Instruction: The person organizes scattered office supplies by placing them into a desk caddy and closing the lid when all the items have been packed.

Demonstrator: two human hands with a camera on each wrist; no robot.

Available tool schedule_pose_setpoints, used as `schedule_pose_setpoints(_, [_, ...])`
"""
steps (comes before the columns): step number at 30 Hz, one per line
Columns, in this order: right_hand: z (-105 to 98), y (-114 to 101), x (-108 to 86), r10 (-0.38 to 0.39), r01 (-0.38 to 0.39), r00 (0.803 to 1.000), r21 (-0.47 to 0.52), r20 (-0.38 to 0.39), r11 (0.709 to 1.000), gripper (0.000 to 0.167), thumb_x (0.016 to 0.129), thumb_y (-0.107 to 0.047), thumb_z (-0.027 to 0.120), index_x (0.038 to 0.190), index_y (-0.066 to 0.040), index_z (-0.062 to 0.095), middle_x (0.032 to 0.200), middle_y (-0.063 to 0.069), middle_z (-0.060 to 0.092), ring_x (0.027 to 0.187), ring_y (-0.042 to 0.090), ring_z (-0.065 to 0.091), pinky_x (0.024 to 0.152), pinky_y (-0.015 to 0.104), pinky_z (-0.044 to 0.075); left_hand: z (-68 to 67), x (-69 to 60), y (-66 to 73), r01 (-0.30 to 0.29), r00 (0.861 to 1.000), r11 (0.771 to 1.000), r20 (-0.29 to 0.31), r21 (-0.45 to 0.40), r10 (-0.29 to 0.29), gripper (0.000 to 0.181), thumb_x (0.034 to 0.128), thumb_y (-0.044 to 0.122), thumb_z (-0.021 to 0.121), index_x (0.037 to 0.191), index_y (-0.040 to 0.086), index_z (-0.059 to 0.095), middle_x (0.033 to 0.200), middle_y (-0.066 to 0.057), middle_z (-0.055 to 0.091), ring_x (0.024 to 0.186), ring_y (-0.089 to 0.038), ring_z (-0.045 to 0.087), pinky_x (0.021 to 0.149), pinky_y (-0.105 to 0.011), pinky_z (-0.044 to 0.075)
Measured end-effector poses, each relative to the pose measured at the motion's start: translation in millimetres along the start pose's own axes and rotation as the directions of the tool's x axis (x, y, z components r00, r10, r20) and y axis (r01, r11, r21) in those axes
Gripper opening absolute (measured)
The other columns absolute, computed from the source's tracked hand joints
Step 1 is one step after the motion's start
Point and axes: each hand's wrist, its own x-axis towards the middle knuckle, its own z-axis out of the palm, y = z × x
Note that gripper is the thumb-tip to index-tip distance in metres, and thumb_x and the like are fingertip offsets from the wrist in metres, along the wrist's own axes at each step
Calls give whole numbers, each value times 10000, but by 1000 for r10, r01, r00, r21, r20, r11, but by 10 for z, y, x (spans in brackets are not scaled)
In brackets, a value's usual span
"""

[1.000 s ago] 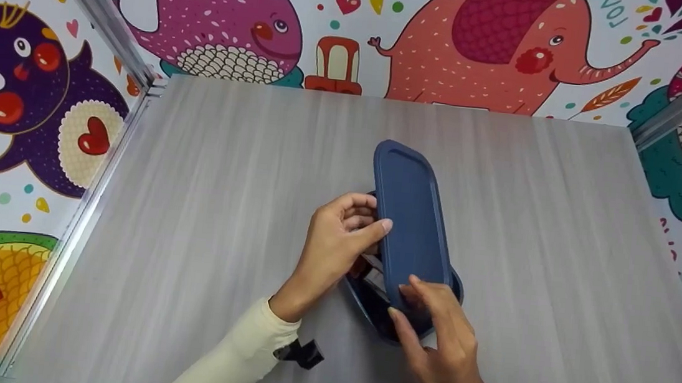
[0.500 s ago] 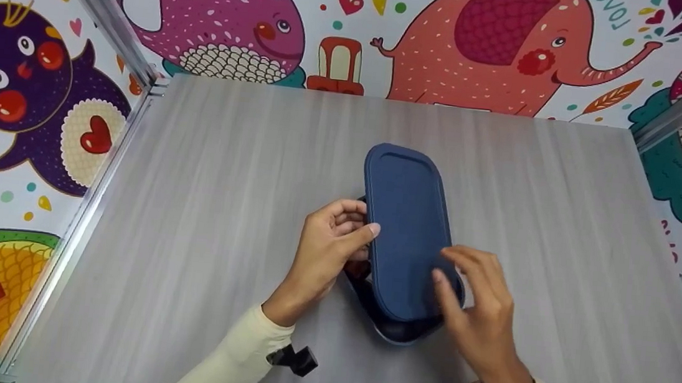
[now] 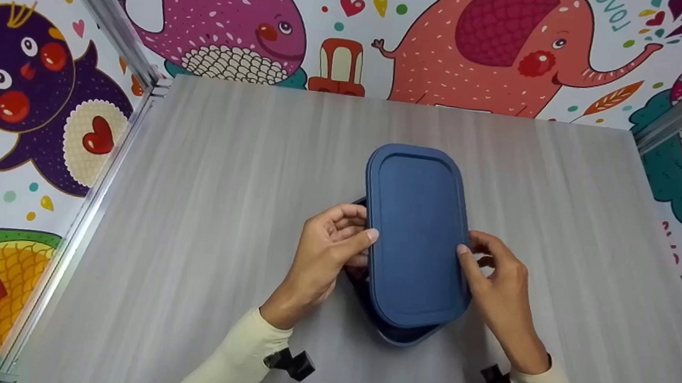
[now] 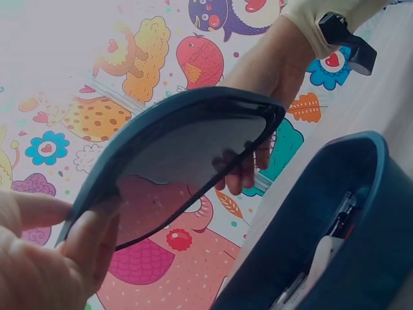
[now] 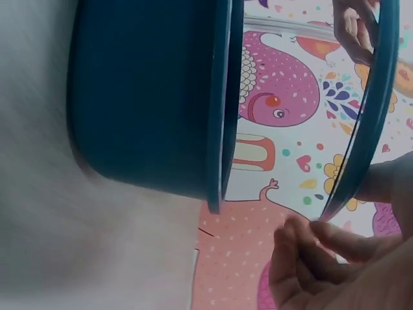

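Observation:
A blue rounded-rectangular lid [image 3: 418, 236] is held above a matching blue box [image 4: 361, 194], apart from it in both wrist views. My left hand [image 3: 328, 256] pinches the lid's left edge, thumb on top and fingers beneath. My right hand [image 3: 500, 288] pinches the right edge, thumb on top too. The lid's glossy underside [image 4: 187, 148] shows in the left wrist view. Inside the box lie a white item [image 4: 319, 265] and some slim dark items [image 4: 342, 213], whose kinds I cannot tell. From the head view, the lid hides most of the box.
The box stands on a grey wood-grain table [image 3: 240, 194]. Walls printed with cartoon animals [image 3: 486, 49] rise at the back and both sides, with metal frame bars [image 3: 105, 12] at the corners. Both sleeves carry a black wrist device [image 3: 293, 364].
My right hand has left the lid's near end, moved up and right, and taken hold of its right edge. The lid has turned from steeply tilted to flatter, covering more of the box.

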Motion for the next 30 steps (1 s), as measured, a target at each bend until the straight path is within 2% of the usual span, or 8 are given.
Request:
schedule_pose_setpoints(4, [11,3,36,39,-40,999,27,16,999,234,1036,-36,755,1249,64,753,1015,127,758,906,155,681,828,135,494,-33,-8,-20,-9,1000,1000,4,5,9,298,928,-34,756,1205,-81,658,1076,-128,698,940,-190,725,636,-280,618])
schedule_pose_setpoints(11, [33,14,122,-12,12,1000,27,-11,1000,184,1022,-17,768,1197,39,784,966,93,737,855,134,639,790,147,480,-103,-29,-56,3,999,997,-35,71,0,325,942,-23,783,1231,-85,648,1046,-109,693,882,-165,715,672,-293,626])
schedule_pose_setpoints(19, [48,30,214,-55,55,998,-20,4,998,177,1032,-40,768,1197,12,807,950,73,724,845,154,632,740,150,472,-206,-71,-142,8,1000,983,-28,184,-3,260,987,8,785,1176,-110,651,981,-128,687,771,-201,734,703,-417,662])
schedule_pose_setpoints(23, [75,64,254,-85,86,996,-56,29,995,197,1026,-36,776,1210,22,816,960,80,735,848,157,635,726,144,463,-264,-110,-211,33,999,976,-28,214,-28,232,1004,12,779,1151,-121,658,952,-153,726,707,-221,753,700,-443,664])
schedule_pose_setpoints(30, [142,106,279,-100,109,991,-109,85,988,233,1006,-5,787,1229,61,806,977,126,747,856,189,652,729,173,464,-336,-193,-357,101,994,968,-71,229,-87,204,974,-12,808,1074,-109,659,880,-149,755,666,-243,770,687,-430,663])
